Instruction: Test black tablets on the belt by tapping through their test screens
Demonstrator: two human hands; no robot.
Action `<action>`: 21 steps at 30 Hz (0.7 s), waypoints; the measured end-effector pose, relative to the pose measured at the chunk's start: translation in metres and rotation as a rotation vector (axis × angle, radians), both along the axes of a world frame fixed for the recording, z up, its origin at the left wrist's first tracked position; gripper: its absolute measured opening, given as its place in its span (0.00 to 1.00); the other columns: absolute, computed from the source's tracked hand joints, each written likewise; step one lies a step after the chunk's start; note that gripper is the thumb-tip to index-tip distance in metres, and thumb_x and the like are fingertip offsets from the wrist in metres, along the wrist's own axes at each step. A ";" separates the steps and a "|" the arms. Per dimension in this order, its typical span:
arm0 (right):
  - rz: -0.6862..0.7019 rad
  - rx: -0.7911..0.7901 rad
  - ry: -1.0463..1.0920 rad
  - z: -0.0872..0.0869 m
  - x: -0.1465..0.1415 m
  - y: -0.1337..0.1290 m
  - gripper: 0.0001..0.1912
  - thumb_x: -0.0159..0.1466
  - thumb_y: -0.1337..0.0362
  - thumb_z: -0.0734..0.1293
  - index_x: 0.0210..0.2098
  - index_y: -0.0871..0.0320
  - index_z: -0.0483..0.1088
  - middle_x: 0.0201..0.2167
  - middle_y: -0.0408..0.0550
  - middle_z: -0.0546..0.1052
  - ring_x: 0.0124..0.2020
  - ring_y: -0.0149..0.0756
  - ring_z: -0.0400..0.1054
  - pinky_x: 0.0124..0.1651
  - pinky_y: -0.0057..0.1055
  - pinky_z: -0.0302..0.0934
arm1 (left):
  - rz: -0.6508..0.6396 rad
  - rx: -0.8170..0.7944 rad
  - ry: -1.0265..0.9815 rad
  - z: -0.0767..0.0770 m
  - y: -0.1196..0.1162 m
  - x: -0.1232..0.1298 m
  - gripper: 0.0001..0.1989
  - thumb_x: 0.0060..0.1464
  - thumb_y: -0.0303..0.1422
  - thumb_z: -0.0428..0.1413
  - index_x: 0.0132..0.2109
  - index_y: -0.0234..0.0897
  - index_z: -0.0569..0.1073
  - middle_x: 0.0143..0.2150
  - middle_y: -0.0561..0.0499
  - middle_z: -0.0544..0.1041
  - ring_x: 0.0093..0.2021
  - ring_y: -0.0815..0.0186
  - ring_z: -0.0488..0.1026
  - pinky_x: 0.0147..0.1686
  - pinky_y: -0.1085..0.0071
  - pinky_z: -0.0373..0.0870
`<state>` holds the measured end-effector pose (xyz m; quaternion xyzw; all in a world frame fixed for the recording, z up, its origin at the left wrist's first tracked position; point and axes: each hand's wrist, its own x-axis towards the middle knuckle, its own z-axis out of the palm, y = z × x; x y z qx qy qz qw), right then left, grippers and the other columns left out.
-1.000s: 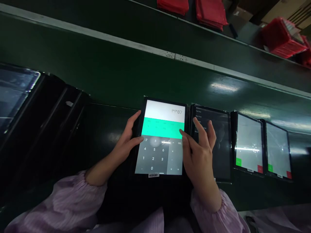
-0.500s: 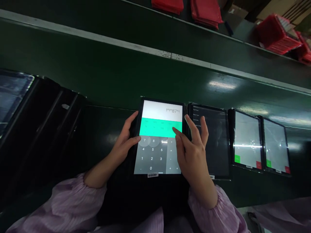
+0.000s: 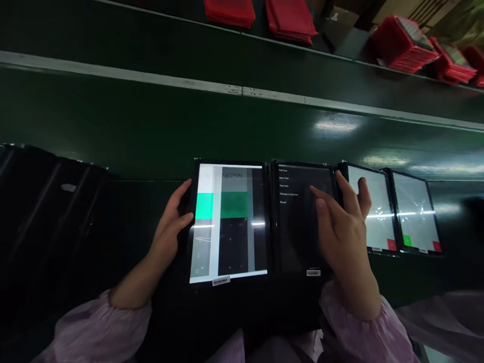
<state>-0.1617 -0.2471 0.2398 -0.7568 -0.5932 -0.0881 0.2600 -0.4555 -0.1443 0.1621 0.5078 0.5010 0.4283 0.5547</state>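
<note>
In front of me lies a tablet point(image 3: 231, 201) whose lit screen shows a sliding mix of white, green and dark panels. My left hand point(image 3: 166, 227) grips its left edge, thumb over the border and fingers along the side. Just right of it is a second tablet point(image 3: 295, 232) with a dark screen and a short text menu. Over that dark screen hovers my right hand point(image 3: 346, 227), fingers apart and index finger extended; whether the fingertip touches the glass I cannot tell. Nothing is held in it.
Two more tablets with white screens and coloured corner squares, one point(image 3: 414, 206) farthest right, stand in the row. Dark, switched-off devices point(image 3: 45, 212) lie at the left. Red packages point(image 3: 403, 45) sit on the raised shelf behind a pale metal strip point(image 3: 151, 78).
My right hand has moved right, from the calculator screen to the dark menu tablet. The first tablet's calculator display has turned into sliding panels. My view has shifted rightward.
</note>
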 end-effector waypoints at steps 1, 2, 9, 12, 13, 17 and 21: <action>0.002 -0.012 -0.004 -0.003 0.003 0.001 0.22 0.79 0.55 0.58 0.56 0.52 0.82 0.73 0.55 0.68 0.81 0.67 0.43 0.74 0.79 0.51 | 0.001 0.014 -0.003 0.000 0.002 0.001 0.31 0.54 0.48 0.65 0.64 0.50 0.77 0.72 0.50 0.73 0.80 0.42 0.51 0.78 0.41 0.52; 0.009 -0.025 -0.012 -0.005 0.005 0.002 0.23 0.80 0.54 0.58 0.57 0.53 0.82 0.74 0.55 0.67 0.82 0.67 0.42 0.74 0.79 0.49 | 0.006 0.028 -0.008 -0.001 0.005 0.003 0.31 0.54 0.48 0.65 0.64 0.49 0.77 0.72 0.50 0.73 0.80 0.42 0.52 0.79 0.42 0.51; 0.076 0.033 0.020 -0.007 0.010 0.007 0.21 0.79 0.57 0.58 0.54 0.52 0.83 0.72 0.54 0.70 0.81 0.62 0.47 0.76 0.76 0.49 | 0.048 0.047 -0.075 -0.004 0.033 0.019 0.31 0.53 0.48 0.63 0.63 0.45 0.76 0.68 0.45 0.76 0.72 0.44 0.68 0.74 0.46 0.62; 0.084 0.080 0.043 0.001 0.014 0.006 0.20 0.79 0.57 0.59 0.54 0.52 0.83 0.70 0.54 0.73 0.78 0.62 0.54 0.74 0.72 0.56 | 0.068 0.079 -0.067 -0.003 0.047 0.028 0.31 0.49 0.45 0.63 0.60 0.44 0.76 0.64 0.44 0.79 0.69 0.44 0.70 0.71 0.48 0.67; 0.080 0.085 0.046 0.004 0.016 0.004 0.20 0.79 0.57 0.59 0.54 0.52 0.83 0.69 0.54 0.74 0.78 0.62 0.56 0.73 0.69 0.58 | 0.073 0.076 -0.061 -0.002 0.051 0.030 0.31 0.47 0.44 0.63 0.59 0.44 0.77 0.62 0.44 0.79 0.68 0.44 0.71 0.70 0.47 0.68; 0.062 0.096 0.054 0.017 0.021 -0.003 0.20 0.79 0.58 0.59 0.53 0.53 0.83 0.67 0.56 0.77 0.75 0.60 0.61 0.69 0.61 0.65 | 0.088 0.033 -0.043 -0.002 0.058 0.035 0.34 0.41 0.40 0.65 0.58 0.43 0.76 0.58 0.44 0.80 0.65 0.42 0.73 0.67 0.45 0.71; 0.050 0.117 0.115 0.034 0.025 -0.006 0.19 0.79 0.60 0.61 0.51 0.54 0.84 0.55 0.55 0.84 0.59 0.50 0.78 0.57 0.48 0.75 | 0.064 0.072 -0.035 -0.002 0.057 0.032 0.30 0.44 0.41 0.65 0.57 0.46 0.77 0.58 0.47 0.79 0.70 0.40 0.67 0.71 0.44 0.66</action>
